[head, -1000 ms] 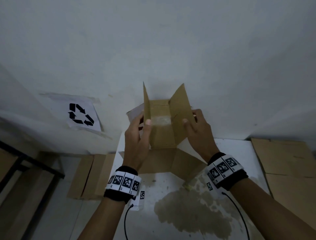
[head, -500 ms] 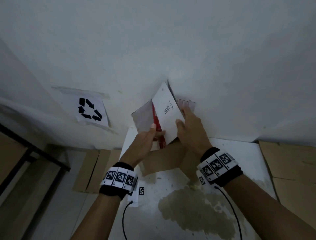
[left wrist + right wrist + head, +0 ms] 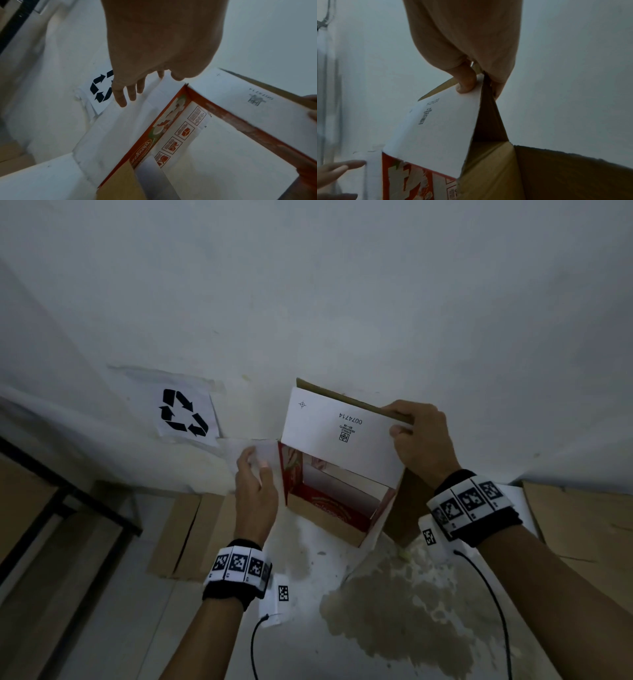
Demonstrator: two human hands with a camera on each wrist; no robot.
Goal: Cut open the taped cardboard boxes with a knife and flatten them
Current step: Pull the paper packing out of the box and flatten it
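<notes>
Right hand pinches box flap printed "0074714".

A white cardboard box with red-orange printed bands and a brown inside is showing at centre frame, a black recycling symbol on white paper at left, and black-and-white checker-patterned wristbands below.

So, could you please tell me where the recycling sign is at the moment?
In the head view the recycling sign is taped to the wall on the left, just above and left of the left hand, which touches the box.
</notes>
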